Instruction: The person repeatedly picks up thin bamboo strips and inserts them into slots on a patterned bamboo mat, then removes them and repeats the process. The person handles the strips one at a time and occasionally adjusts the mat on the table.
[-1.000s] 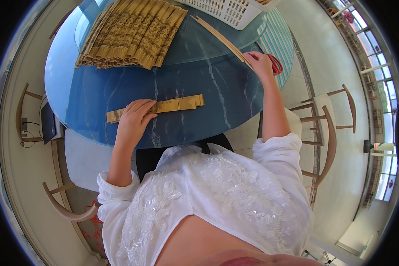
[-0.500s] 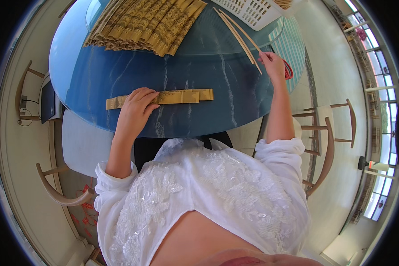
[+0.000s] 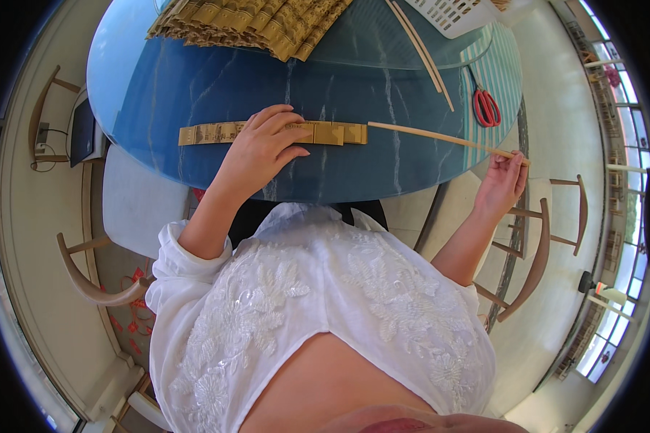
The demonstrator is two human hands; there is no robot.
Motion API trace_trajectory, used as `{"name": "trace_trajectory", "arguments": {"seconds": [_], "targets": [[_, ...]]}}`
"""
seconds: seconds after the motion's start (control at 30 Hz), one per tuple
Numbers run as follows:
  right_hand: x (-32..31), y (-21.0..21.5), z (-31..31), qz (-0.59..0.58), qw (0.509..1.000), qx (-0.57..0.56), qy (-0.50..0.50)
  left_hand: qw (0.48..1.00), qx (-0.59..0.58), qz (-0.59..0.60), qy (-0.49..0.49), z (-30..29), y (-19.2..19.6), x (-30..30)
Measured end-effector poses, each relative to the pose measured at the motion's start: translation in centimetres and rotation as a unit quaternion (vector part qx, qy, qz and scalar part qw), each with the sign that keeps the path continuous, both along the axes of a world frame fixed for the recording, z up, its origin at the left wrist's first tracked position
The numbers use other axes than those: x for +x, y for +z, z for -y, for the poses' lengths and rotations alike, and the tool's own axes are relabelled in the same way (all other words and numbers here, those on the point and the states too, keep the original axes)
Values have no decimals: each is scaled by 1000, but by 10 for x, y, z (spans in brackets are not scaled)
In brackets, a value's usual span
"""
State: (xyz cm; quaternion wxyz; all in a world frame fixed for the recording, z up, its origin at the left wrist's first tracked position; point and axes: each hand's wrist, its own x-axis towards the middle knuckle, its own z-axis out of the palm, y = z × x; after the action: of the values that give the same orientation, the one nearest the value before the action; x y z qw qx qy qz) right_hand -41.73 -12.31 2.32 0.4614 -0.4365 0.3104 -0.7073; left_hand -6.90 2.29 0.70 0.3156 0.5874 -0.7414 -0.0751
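Note:
A strip of flat gold paper chopstick sleeves [image 3: 213, 133] lies across the blue marbled table [image 3: 217, 162], its right end made of overlapping layers. My left hand [image 3: 271, 141] rests over the middle of the strip, fingers spread and thumb apart, hiding part of it. At the right, beyond the table edge, my right hand [image 3: 504, 177] pinches one end of a light wooden chopstick [image 3: 433, 135]. The chopstick's far tip points left at the right end of the sleeves. Two more chopsticks [image 3: 422, 50] lie side by side at the upper right.
A pile of gold sleeves [image 3: 245, 29] covers the table's far side. Red-handled scissors [image 3: 486, 108] lie on a striped mat [image 3: 477, 144] near the right edge. Behind them stands a white perforated basket [image 3: 451, 16]. Wooden chairs [image 3: 534, 267] flank the table.
My right hand has lifted one chopstick from beside the other two and drawn it down and right, turning it nearly level. My left hand has shifted right along the sleeves.

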Motion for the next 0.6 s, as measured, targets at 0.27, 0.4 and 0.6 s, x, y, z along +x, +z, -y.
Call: {"name": "trace_trajectory", "arguments": {"seconds": [0.27, 0.4, 0.6], "targets": [[3, -21, 0, -5, 997, 39, 71, 998, 19, -18, -58, 30, -5, -20], [11, -26, 1, -17, 995, 40, 89, 998, 30, -22, -59, 33, -7, -21], [14, -28, 1, -16, 994, 53, 97, 996, 62, -24, -60, 35, -5, -22]]}}
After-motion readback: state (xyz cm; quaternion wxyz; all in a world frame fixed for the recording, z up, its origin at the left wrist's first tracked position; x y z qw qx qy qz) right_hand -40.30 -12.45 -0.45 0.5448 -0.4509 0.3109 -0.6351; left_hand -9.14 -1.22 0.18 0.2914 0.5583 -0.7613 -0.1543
